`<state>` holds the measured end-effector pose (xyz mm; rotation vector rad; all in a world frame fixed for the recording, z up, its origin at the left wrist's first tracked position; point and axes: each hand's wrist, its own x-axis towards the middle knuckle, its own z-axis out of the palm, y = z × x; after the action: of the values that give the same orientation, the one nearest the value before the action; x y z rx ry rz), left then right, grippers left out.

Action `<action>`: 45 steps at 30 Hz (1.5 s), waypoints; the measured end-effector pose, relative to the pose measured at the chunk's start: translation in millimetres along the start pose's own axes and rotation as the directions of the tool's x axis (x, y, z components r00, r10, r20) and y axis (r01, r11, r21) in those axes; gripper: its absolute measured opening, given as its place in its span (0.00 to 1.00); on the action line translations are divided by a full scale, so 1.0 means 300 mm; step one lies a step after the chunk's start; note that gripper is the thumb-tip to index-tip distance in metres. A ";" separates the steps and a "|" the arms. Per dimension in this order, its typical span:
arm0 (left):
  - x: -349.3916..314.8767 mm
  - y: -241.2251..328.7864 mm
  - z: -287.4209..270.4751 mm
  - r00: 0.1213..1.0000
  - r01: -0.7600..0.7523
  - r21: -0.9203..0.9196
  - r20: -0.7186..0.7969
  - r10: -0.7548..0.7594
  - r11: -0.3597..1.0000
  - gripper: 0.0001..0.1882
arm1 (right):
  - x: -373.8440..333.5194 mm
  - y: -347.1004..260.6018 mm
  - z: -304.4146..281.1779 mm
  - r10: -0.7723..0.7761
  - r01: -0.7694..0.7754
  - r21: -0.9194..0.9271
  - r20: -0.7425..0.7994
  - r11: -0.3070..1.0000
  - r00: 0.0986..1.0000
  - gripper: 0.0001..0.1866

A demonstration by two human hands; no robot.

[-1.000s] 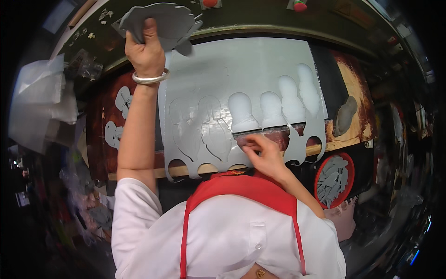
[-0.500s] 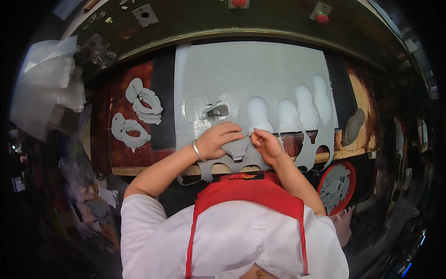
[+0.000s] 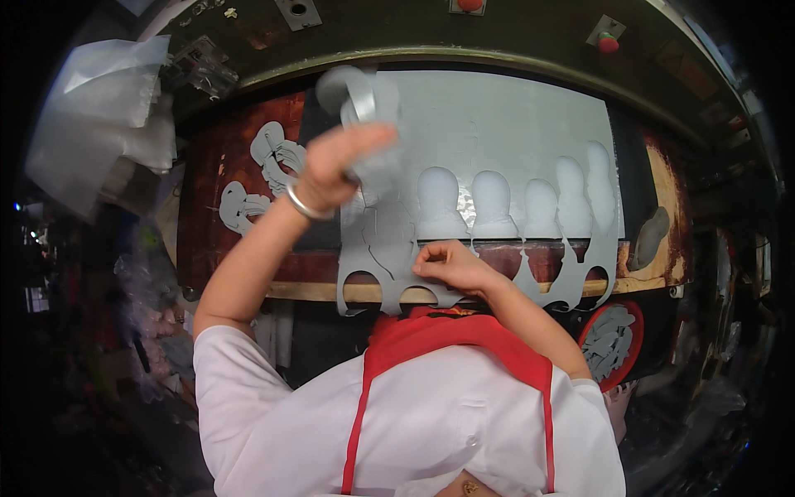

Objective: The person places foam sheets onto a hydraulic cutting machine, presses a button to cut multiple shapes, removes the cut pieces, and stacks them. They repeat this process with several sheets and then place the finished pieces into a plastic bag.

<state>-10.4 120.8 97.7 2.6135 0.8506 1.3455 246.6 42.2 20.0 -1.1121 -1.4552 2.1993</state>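
Note:
My left hand [image 3: 331, 170], with a bangle at its wrist, is raised over the left part of the grey sheet [image 3: 522, 116]. It holds a grey looped cut-out piece [image 3: 383, 103], smeared by motion. Curled thumb to fingers, my right hand [image 3: 455, 267] pinches at the near edge of the sheet, by a strip between holes. White shows through several rounded cut-outs in the sheet. Cut lines of another shape run through the sheet left of these holes. Two stacks of looped grey pieces, an upper stack [image 3: 267, 149] and a lower stack [image 3: 236, 205], lie left of my left hand.
A red basin [image 3: 633, 331] of grey scraps stands at the lower right. On the table's right end lies a grey-brown oblong object [image 3: 650, 238]. Clear plastic bags [image 3: 103, 124] hang at the far left. A green machine beam [image 3: 530, 50] with red buttons spans the back.
My left hand has lifted a cut-out piece from the sheet and moved up and left, leaving a white hole. My right hand has shifted left and nearer. The view has shifted slightly.

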 end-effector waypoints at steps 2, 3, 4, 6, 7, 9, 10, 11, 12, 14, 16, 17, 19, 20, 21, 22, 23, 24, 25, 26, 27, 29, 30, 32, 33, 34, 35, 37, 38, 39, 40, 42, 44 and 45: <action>-0.132 0.069 0.062 0.920 -0.044 -0.138 0.380 0.094 0.989 0.31 | 0.043 0.012 -0.007 0.183 -0.199 0.293 0.081 0.935 0.980 0.08; -0.187 0.097 0.089 0.866 -0.050 -0.131 0.489 0.108 0.990 0.28 | 0.062 0.021 0.001 0.156 -0.175 0.421 0.079 0.890 0.985 0.06; -0.230 0.107 0.102 0.856 -0.089 -0.195 0.487 0.175 0.977 0.26 | 0.069 0.028 -0.002 0.100 -0.120 0.494 0.066 0.861 0.993 0.06; -0.290 0.110 0.107 0.846 0.028 -0.157 0.530 0.060 0.987 0.28 | 0.077 0.043 0.005 -0.005 -0.022 0.626 0.042 0.780 0.999 0.07; -0.306 0.110 0.111 0.872 0.091 -0.173 0.489 0.005 0.981 0.29 | 0.077 0.049 0.008 0.004 -0.021 0.651 0.027 0.759 1.000 0.07; -0.314 0.105 0.106 0.848 0.131 -0.152 0.528 -0.031 0.980 0.30 | 0.066 0.057 0.015 -0.037 0.034 0.657 -0.009 0.753 0.999 0.09; -0.307 0.105 0.101 0.844 0.151 -0.143 0.535 -0.052 0.978 0.31 | 0.059 0.058 0.021 -0.049 0.061 0.651 -0.037 0.756 0.998 0.09; -0.294 0.108 0.097 0.860 0.167 -0.154 0.505 -0.068 0.974 0.29 | 0.043 0.055 0.021 -0.054 0.059 0.604 -0.026 0.795 0.998 0.09; -0.274 0.111 0.092 0.875 0.184 -0.166 0.477 -0.084 0.969 0.28 | 0.030 0.052 0.028 -0.143 0.116 0.526 0.011 0.843 0.990 0.09; -0.219 0.119 0.076 0.870 0.395 -0.209 0.396 -0.292 0.894 0.24 | -0.015 0.045 0.047 -0.250 0.238 0.323 -0.002 0.916 0.968 0.08; -0.150 0.123 0.017 0.693 0.721 -0.302 0.307 -0.652 0.623 0.19 | -0.067 0.036 0.067 -0.276 0.276 0.015 0.104 0.961 0.955 0.07; -0.099 0.110 -0.009 0.713 0.661 -0.368 0.036 -0.700 0.654 0.08 | -0.094 0.032 0.079 -0.211 0.229 -0.070 0.201 0.971 0.956 0.06; 0.023 0.057 -0.095 0.463 0.741 -0.369 -0.325 -0.824 0.562 0.13 | -0.138 0.018 0.102 -0.070 0.148 -0.239 0.309 0.960 0.949 0.07; 0.088 0.035 -0.135 0.572 0.521 -0.460 -0.437 -0.694 0.719 0.15 | -0.156 0.009 0.109 -0.006 0.114 -0.317 0.322 0.942 0.947 0.07; 0.148 0.017 -0.171 0.573 0.399 -0.516 -0.505 -0.645 0.758 0.15 | -0.172 -0.002 0.114 0.050 0.081 -0.394 0.313 0.915 0.948 0.08; 0.204 0.001 -0.199 0.595 0.233 -0.550 -0.572 -0.565 0.802 0.15 | -0.187 -0.013 0.111 -0.052 0.164 -0.442 0.255 0.882 0.965 0.08; 0.253 -0.015 -0.216 0.590 0.217 -0.406 -0.670 -0.450 0.888 0.15 | -0.199 -0.024 0.111 -0.164 0.235 -0.497 0.183 0.835 0.969 0.09; 0.298 -0.024 -0.211 0.612 0.150 -0.245 -0.738 -0.285 0.958 0.14 | -0.211 -0.032 0.096 -0.272 0.288 -0.557 0.114 0.779 0.955 0.10; 0.321 -0.031 -0.197 0.673 0.148 -0.056 -0.726 -0.142 0.987 0.11 | -0.218 -0.037 0.086 -0.422 0.300 -0.689 -0.009 0.660 0.907 0.10; 0.337 -0.035 -0.159 0.733 0.163 0.082 -0.677 -0.065 0.983 0.12 | -0.225 -0.039 0.065 -0.476 0.221 -0.711 -0.179 0.667 0.861 0.10; 0.344 -0.042 -0.090 0.790 0.160 0.280 -0.611 0.047 0.947 0.13 | -0.228 -0.037 0.040 -0.501 0.141 -0.725 -0.310 0.674 0.808 0.10; 0.315 -0.048 0.079 0.965 -0.005 0.275 -0.250 0.076 0.962 0.29 | -0.229 -0.020 -0.020 -0.587 0.037 -0.758 -0.472 0.651 0.657 0.10; 0.282 -0.043 0.190 0.985 -0.094 0.293 -0.111 0.131 0.952 0.32 | -0.233 -0.004 -0.050 -0.485 -0.062 -0.717 -0.530 0.694 0.696 0.11; 0.164 -0.011 0.352 0.961 -0.054 0.017 0.272 0.047 0.998 0.34 | -0.220 0.035 -0.104 -0.300 -0.086 -0.586 -0.530 0.806 0.793 0.09; 0.098 0.008 0.402 0.881 0.044 -0.011 0.472 -0.033 0.999 0.33 | -0.204 0.055 -0.128 -0.236 0.053 -0.357 -0.492 0.933 0.838 0.09; 0.040 0.016 0.430 0.909 -0.048 -0.032 0.412 0.057 0.998 0.32 | -0.191 0.074 -0.147 -0.149 0.131 -0.071 -0.439 0.989 0.886 0.08; -0.001 0.012 0.448 0.900 0.003 -0.017 0.436 0.004 1.000 0.33 | -0.180 0.091 -0.160 -0.078 0.178 0.259 -0.353 0.949 0.932 0.07; -0.068 0.029 0.454 0.871 0.063 -0.005 0.488 -0.053 0.998 0.34 | -0.163 0.121 -0.170 -0.014 0.176 0.539 -0.291 0.824 0.957 0.06; -0.085 0.039 0.447 0.862 0.061 -0.002 0.505 -0.051 0.998 0.34 | -0.158 0.132 -0.171 0.003 0.167 0.664 -0.247 0.729 0.969 0.06; -0.096 0.055 0.438 0.855 0.080 0.024 0.512 -0.081 0.996 0.34 | -0.156 0.143 -0.165 -0.018 0.166 0.693 -0.216 0.702 0.976 0.08; -0.100 0.073 0.428 0.852 0.082 -0.021 0.520 -0.059 0.996 0.34 | -0.157 0.149 -0.160 -0.014 0.161 0.733 -0.202 0.661 0.979 0.08; -0.102 0.123 0.414 0.847 0.109 -0.072 0.529 -0.055 0.991 0.35 | -0.161 0.158 -0.147 -0.052 0.167 0.812 -0.167 0.560 0.985 0.08; -0.098 0.152 0.401 0.830 0.137 -0.079 0.553 -0.071 0.987 0.36 | -0.162 0.166 -0.139 -0.054 0.218 0.814 -0.224 0.538 0.973 0.12; -0.097 0.160 0.396 0.830 0.161 -0.108 0.553 -0.075 0.981 0.36 | -0.159 0.168 -0.138 -0.070 0.221 0.829 -0.216 0.514 0.974 0.12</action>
<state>89.0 86.2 19.0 2.5549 0.7594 0.5399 317.3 18.0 -10.9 -0.7117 -0.2216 2.1707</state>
